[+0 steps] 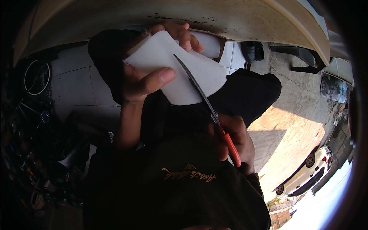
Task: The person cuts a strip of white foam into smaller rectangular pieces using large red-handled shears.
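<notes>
My left hand [147, 82] is closed on a white felt-like sheet [191, 73], its thumb on the near face and its fingers curling over the far edge. The sheet is bent and tilted above my dark-clothed legs. In my right hand [239, 134], low and to the right, is a pair of scissors [205, 97] with red handles and dark blades. One long blade lies across the front of the sheet, its tip pointing up and left. Whether another blade sits behind the sheet is hidden.
A beige tabletop edge [184, 15] curves across the far side. Beneath it, a white roll [209, 45] rests in a box. Dark shoes [253, 51] stand to the right, and dark clutter [42, 134] fills the left. A white car [306, 172] is outside.
</notes>
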A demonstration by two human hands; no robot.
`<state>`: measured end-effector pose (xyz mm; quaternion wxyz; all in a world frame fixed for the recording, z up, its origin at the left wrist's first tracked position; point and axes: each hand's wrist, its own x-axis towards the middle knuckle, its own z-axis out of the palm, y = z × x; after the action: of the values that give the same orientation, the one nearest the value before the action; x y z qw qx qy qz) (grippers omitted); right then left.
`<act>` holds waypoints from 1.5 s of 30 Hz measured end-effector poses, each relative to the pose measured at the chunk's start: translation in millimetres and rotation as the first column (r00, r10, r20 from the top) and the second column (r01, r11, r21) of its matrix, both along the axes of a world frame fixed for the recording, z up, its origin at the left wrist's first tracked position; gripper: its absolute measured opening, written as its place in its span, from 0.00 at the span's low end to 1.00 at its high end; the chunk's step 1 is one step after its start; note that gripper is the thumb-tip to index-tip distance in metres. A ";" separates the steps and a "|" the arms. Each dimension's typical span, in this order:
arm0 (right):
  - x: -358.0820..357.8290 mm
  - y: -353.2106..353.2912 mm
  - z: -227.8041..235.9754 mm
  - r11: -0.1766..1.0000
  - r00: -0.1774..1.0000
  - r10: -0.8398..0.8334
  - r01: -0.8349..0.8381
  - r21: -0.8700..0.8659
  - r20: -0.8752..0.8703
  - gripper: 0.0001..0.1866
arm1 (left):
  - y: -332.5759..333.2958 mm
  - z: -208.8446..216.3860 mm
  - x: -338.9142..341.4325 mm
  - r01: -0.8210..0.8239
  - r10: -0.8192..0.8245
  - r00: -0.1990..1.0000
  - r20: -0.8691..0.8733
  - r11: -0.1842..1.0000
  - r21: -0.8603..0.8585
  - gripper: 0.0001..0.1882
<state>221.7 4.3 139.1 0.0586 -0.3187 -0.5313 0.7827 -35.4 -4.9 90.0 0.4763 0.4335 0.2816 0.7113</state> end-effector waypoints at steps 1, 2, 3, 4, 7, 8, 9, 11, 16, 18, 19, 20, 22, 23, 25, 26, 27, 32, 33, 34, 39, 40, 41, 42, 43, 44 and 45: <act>0.0 1.5 0.5 1.000 1.000 0.008 -0.008 0.003 0.018 0.30 | -1.0 4.7 -2.6 0.006 -0.007 0.999 -0.042 1.000 -0.026 0.25; -2.1 6.8 2.9 0.999 0.998 0.039 -0.039 0.001 0.046 0.33 | -1.5 7.5 -4.9 0.015 -0.019 0.996 -0.088 0.999 -0.041 0.24; -3.4 10.1 5.3 0.998 0.995 0.070 -0.070 -0.001 0.074 0.36 | -2.0 10.5 -7.1 0.025 -0.033 0.990 -0.134 0.998 -0.057 0.23; -4.3 10.8 7.2 0.994 0.990 0.077 -0.085 0.063 0.116 0.37 | -2.8 12.1 -9.1 0.038 -0.049 0.982 -0.185 0.997 -0.062 0.23; -7.1 9.1 9.1 0.976 0.985 0.029 -0.065 0.208 0.172 0.39 | -6.4 14.7 -5.0 0.022 -0.049 0.978 -0.202 0.991 -0.134 0.20; -7.3 6.8 7.8 0.974 0.989 -0.024 -0.010 0.228 0.144 0.40 | -6.1 16.0 -5.5 0.036 -0.067 0.975 -0.214 0.989 -0.146 0.20; -7.5 7.7 8.5 0.974 0.991 -0.036 0.006 0.227 0.129 0.40 | -5.5 17.6 -5.7 0.050 -0.085 0.971 -0.225 0.986 -0.157 0.19; -9.0 13.0 8.7 0.979 0.994 -0.012 -0.010 0.204 0.107 0.40 | -8.3 26.6 3.8 -0.033 -0.013 0.984 -0.176 0.966 -0.255 0.18; -7.4 8.8 3.4 0.983 0.995 -0.089 0.081 0.162 0.042 0.33 | -10.3 33.6 1.9 -0.010 -0.051 0.985 -0.164 0.935 -0.353 0.18; -5.0 9.9 2.7 0.982 0.996 -0.065 0.055 0.183 0.052 0.28 | -10.5 32.1 -0.1 -0.005 -0.062 0.980 -0.187 0.941 -0.339 0.17; -5.5 10.3 3.9 0.980 0.996 -0.063 0.050 0.192 0.062 0.26 | -10.7 32.3 -1.2 -0.001 -0.067 0.980 -0.185 0.939 -0.343 0.17; -6.8 8.8 6.1 0.978 0.994 -0.080 0.065 0.196 0.072 0.23 | -10.6 32.8 -2.3 0.003 -0.072 0.980 -0.184 0.938 -0.347 0.17; -7.4 8.1 7.2 0.982 0.993 -0.088 0.074 0.174 0.074 0.19 | -10.9 34.1 -2.8 0.004 -0.075 0.980 -0.183 0.933 -0.361 0.16; -7.0 8.2 6.6 0.987 0.995 -0.079 0.068 0.147 0.066 0.17 | -11.5 35.0 -2.4 -0.001 -0.073 0.980 -0.183 0.929 -0.371 0.16; -7.7 8.6 6.6 0.993 0.996 -0.067 0.061 0.105 0.055 0.15 | -12.1 36.1 -2.0 -0.004 -0.070 0.982 -0.176 0.922 -0.387 0.16; -9.2 9.0 7.6 0.994 0.997 -0.064 0.060 0.089 0.051 0.14 | -12.2 36.3 -2.0 -0.002 -0.070 0.983 -0.168 0.919 -0.393 0.16; -10.0 10.4 8.5 0.996 0.998 -0.049 0.045 0.074 0.049 0.14 | -12.2 36.7 -2.0 -0.001 -0.069 0.984 -0.161 0.917 -0.399 0.16; -10.1 15.9 9.1 0.999 0.998 0.024 -0.026 0.046 0.050 0.14 | -11.8 39.5 -1.0 0.006 -0.063 0.992 -0.113 0.897 -0.442 0.15; -10.1 16.0 9.6 0.999 0.998 0.025 -0.028 0.044 0.062 0.14 | -11.8 39.4 -1.7 0.012 -0.066 0.992 -0.107 0.895 -0.446 0.15; -9.7 15.9 9.7 0.999 0.997 0.025 -0.028 0.042 0.073 0.15 | -11.9 39.6 -1.9 0.010 -0.069 0.991 -0.115 0.894 -0.448 0.14; -9.0 15.9 11.1 0.999 0.991 0.034 -0.036 0.016 0.133 0.17 | -13.3 37.1 -4.8 0.018 -0.092 0.985 -0.145 0.897 -0.442 0.14; -9.0 14.3 10.2 1.000 0.993 0.002 -0.004 0.019 0.120 0.18 | -13.5 35.6 -5.3 0.020 -0.093 0.984 -0.151 0.905 -0.425 0.14; -8.6 10.9 8.2 0.999 0.994 -0.031 0.029 0.022 0.108 0.20 | -13.6 33.9 -5.7 0.023 -0.095 0.983 -0.157 0.913 -0.408 0.14; -7.9 8.2 5.6 0.998 0.993 -0.063 0.061 0.024 0.095 0.21 | -13.8 33.2 -5.9 0.026 -0.096 0.982 -0.163 0.920 -0.390 0.15; -6.1 6.7 2.3 0.997 0.995 -0.071 0.068 0.044 0.066 0.23 | -13.5 34.2 -5.2 0.019 -0.088 0.984 -0.152 0.915 -0.403 0.15; -3.5 5.4 -1.5 0.995 0.996 -0.077 0.075 0.065 0.036 0.25 | -13.2 36.2 -3.7 0.013 -0.079 0.987 -0.141 0.909 -0.416 0.16; -2.7 7.3 -1.9 0.996 0.998 -0.051 0.049 0.068 0.028 0.27 | -13.0 38.0 -2.9 0.007 -0.070 0.989 -0.130 0.903 -0.429 0.16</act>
<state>219.0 11.6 137.2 0.0810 -0.3412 -0.5501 0.7579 -38.3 -17.9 127.9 0.5522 0.3740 0.4551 0.5900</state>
